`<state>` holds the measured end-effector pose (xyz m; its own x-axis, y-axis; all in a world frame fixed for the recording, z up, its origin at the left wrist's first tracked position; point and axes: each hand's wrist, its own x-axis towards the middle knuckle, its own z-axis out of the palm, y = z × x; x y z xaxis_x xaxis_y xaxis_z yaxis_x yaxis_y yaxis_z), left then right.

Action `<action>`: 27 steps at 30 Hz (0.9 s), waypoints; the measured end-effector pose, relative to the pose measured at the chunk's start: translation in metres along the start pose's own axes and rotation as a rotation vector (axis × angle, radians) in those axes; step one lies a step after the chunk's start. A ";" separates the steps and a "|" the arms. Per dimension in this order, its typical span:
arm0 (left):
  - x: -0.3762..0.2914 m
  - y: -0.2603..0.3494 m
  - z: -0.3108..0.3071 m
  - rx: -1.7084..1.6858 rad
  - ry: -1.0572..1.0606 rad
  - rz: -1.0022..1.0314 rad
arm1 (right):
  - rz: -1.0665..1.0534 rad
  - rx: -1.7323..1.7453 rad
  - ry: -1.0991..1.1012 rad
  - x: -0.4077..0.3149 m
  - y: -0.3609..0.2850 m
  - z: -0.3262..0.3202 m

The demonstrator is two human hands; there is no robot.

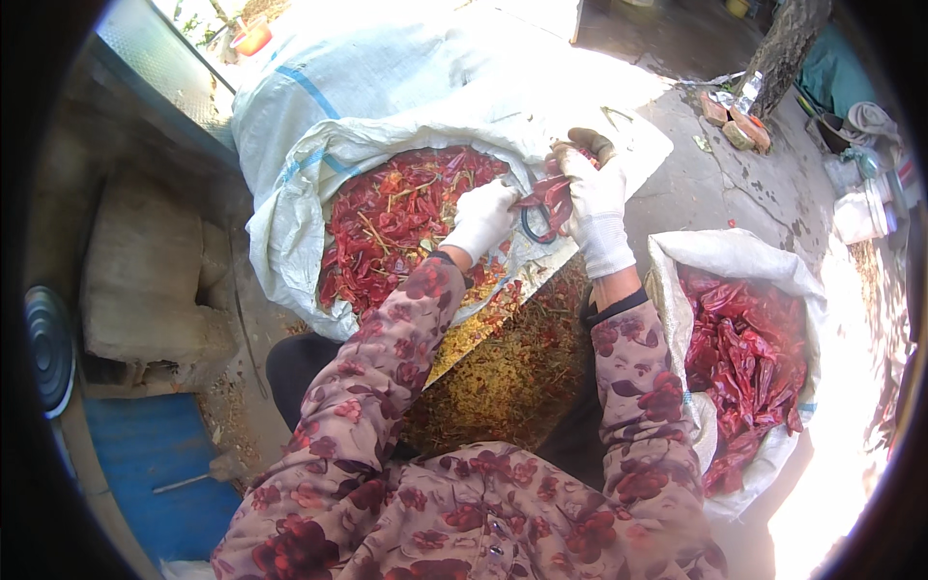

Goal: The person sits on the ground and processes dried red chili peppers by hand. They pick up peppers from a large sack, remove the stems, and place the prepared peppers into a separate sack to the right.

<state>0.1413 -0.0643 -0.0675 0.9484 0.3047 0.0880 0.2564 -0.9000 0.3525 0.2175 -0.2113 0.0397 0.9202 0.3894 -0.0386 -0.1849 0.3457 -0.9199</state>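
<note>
My right hand [594, 188], in a white knitted glove with dark, stained fingertips, holds several dried red chili peppers [554, 196]. My left hand [484, 219], gloved in white, is curled at the end of one of these peppers; its fingertips are partly hidden. A dark blue loop [535, 226], perhaps a scissors handle, shows between the hands. Both are above the near right edge of a large white woven sack [286, 239], whose mouth gapes around dried red chilies [395, 210] and stem bits. Yellow seeds [464, 333] cover a pale sheet below.
At right stands a smaller white sack [732, 250] full of dried red chilies [739, 362]. Seeds and stem scraps [507, 384] litter the ground between my legs. Concrete blocks [145, 275] and a blue sheet [156, 464] lie left. Brick pieces [747, 130] rest by a tree trunk [786, 54].
</note>
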 end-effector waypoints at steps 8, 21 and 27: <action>-0.056 -0.026 -0.045 -0.741 0.316 -0.219 | -0.014 -0.511 -0.229 -0.014 -0.003 0.008; -0.086 0.002 -0.089 -0.830 0.298 -0.057 | -0.275 -0.680 -0.491 -0.027 0.034 0.021; -0.094 -0.004 -0.114 -0.453 0.412 0.122 | -0.402 -0.842 -0.575 -0.036 0.039 0.026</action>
<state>0.0301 -0.0538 0.0292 0.7926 0.3843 0.4734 -0.0401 -0.7419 0.6694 0.1684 -0.1891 0.0154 0.5221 0.7943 0.3107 0.5888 -0.0721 -0.8050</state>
